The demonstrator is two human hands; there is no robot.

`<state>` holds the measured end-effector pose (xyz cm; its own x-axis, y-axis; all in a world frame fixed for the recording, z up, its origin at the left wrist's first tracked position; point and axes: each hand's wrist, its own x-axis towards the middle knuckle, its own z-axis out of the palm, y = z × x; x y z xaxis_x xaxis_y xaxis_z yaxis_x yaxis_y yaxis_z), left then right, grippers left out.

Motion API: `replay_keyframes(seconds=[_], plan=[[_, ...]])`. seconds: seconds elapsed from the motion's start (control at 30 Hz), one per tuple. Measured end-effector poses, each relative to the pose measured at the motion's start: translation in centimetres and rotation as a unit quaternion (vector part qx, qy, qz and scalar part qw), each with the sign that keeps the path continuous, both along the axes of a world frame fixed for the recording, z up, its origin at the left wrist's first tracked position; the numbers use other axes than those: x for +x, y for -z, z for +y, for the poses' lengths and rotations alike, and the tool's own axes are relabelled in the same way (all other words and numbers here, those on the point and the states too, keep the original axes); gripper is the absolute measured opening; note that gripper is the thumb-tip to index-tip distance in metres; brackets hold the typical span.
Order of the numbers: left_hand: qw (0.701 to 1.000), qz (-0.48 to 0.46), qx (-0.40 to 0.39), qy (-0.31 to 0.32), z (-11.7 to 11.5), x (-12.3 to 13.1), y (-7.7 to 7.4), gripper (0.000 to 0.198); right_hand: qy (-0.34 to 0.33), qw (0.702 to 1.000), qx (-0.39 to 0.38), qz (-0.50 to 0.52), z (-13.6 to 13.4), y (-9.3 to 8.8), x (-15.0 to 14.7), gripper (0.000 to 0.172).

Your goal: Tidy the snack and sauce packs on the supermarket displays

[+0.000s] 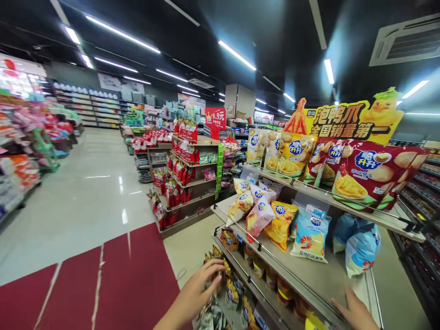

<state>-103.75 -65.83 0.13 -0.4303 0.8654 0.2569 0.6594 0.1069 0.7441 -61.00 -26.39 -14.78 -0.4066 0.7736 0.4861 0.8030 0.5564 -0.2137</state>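
Observation:
My left hand [201, 288] is at the bottom centre, in front of the snack shelf's left edge, fingers apart and nothing in it. At the lower right, my right hand [355, 309] is near the front of the middle shelf, fingers spread and somewhat blurred, with nothing held. On that shelf [319, 275] sit a light blue bag with a shrimp picture [311, 236], an orange bag [280, 224], a pink bag [260, 215] and a cream bag [240, 207]. More blue bags [362, 250] lean at its right end, just above my right hand.
Large yellow [295, 156] and dark red bags [364, 174] stand on the top shelf below a yellow sign [343, 121]. Tubs [285, 291] fill the lower shelf. Another rack of red packages [178, 172] stands left, beside an aisle with a dark red mat [137, 279].

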Motion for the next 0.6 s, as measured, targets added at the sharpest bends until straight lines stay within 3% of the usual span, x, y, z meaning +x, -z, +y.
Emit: replay_keyframes(seconds=[0.07,0.13,0.23,0.27,0.37,0.47,0.6], plan=[[1.000,-0.004,0.003,0.016,1.4,-2.3,0.4,0.033,0.015,0.999,-0.027,-0.039,0.3,-2.7,-4.3,0.090],[1.000,-0.003,0.003,0.024,2.6,-4.4,0.9,0.034,0.084,0.994,-0.011,-0.072,0.1,-6.8,-9.7,0.085],[0.999,0.002,0.005,0.035,4.4,-7.2,1.7,0.034,0.004,0.985,0.025,-0.169,-0.6,-11.8,-18.1,0.042],[0.999,0.002,0.007,0.042,5.0,-8.0,1.9,0.035,-0.002,0.979,0.020,-0.202,-0.8,-12.6,-20.5,0.039],[0.998,0.005,0.010,0.065,6.6,-10.6,2.4,0.036,-0.020,0.964,0.041,-0.263,-0.1,-12.8,-25.4,0.044],[0.996,0.007,0.009,0.089,7.8,-13.3,2.7,0.036,-0.036,0.952,0.030,-0.303,2.0,-11.4,-26.8,0.045],[0.993,0.007,0.010,0.121,9.3,-16.4,2.8,0.034,0.074,0.955,-0.002,-0.288,4.5,-10.3,-26.1,0.053]])
